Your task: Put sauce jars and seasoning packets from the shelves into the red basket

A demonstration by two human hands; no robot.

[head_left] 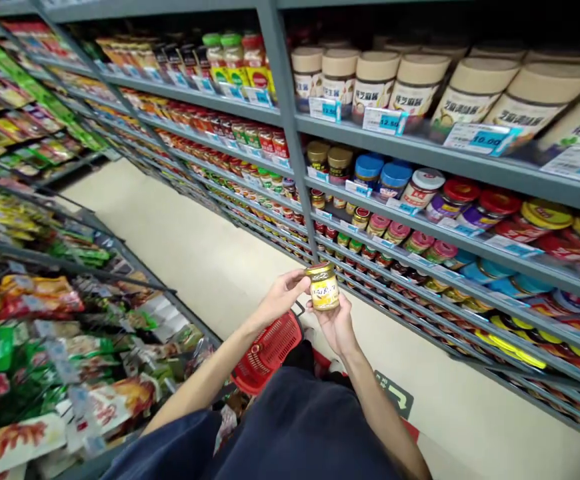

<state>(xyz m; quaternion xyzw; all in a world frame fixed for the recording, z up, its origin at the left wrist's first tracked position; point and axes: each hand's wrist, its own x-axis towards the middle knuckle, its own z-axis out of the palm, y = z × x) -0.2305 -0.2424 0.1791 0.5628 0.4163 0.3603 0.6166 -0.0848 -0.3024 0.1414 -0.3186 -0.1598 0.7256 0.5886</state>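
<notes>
A small glass jar with a gold lid and a yellow-and-white label is held upright in front of my body. My left hand pinches its left side near the lid, thumb toward the label. From below and the right, my right hand wraps round the jar's lower part. What is inside the jar cannot be made out. Below my left forearm is a red plastic basket, partly hidden by my dark shirt.
Tall grey shelves on the right carry jars of sauces and spreads with price tags. To the left, a rack holds bagged foods. A pale floor aisle runs between them, with a green arrow sign on the floor.
</notes>
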